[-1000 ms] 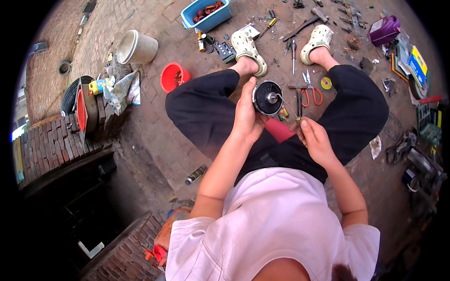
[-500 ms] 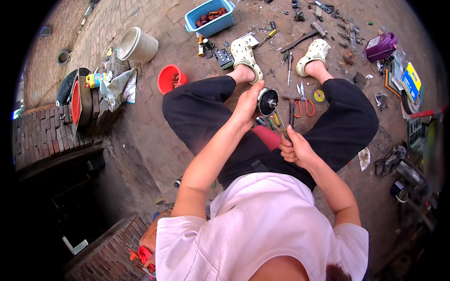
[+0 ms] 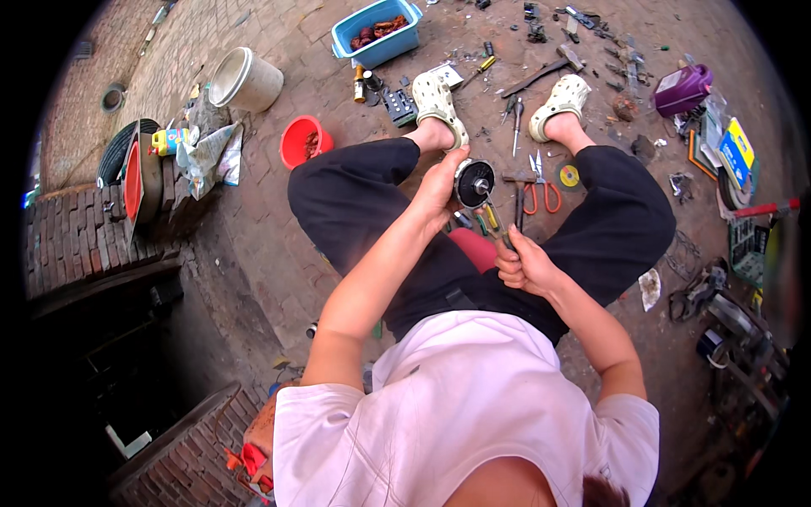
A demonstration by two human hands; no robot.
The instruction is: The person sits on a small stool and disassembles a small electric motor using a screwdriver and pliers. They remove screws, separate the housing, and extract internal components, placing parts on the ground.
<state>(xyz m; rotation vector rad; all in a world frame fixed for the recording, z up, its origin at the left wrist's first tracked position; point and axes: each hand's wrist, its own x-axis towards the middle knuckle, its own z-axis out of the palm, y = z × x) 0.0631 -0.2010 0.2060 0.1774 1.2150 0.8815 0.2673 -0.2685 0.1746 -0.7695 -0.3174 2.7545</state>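
Observation:
My left hand [image 3: 438,186] is closed around a round part [image 3: 465,191] with a black face, a silver rim and a short metal shaft at its centre; it looks like a small motor. In my closed right hand [image 3: 527,265] is a screwdriver [image 3: 498,220], its thin shaft slanting up to the part's face beside the centre. Whether its tip sits in a slot is too small to tell. Beyond the hands, scissors [image 3: 541,198] with orange handles and a hammer [image 3: 519,190] lie on the ground. A screwdriver with a yellow handle [image 3: 492,217] lies just behind the right hand's tool.
Between my feet and beyond lie another screwdriver [image 3: 518,118], a long-handled hammer [image 3: 536,78] and scattered metal parts. A red bowl [image 3: 295,145], a white bucket [image 3: 257,87] and a blue tub [image 3: 388,52] of reddish-brown pieces stand left. A purple jug [image 3: 683,90] stands right.
The round part has tilted a little, its face turning more toward me. The right hand and its screwdriver stay close to it. The whole view has shifted slightly.

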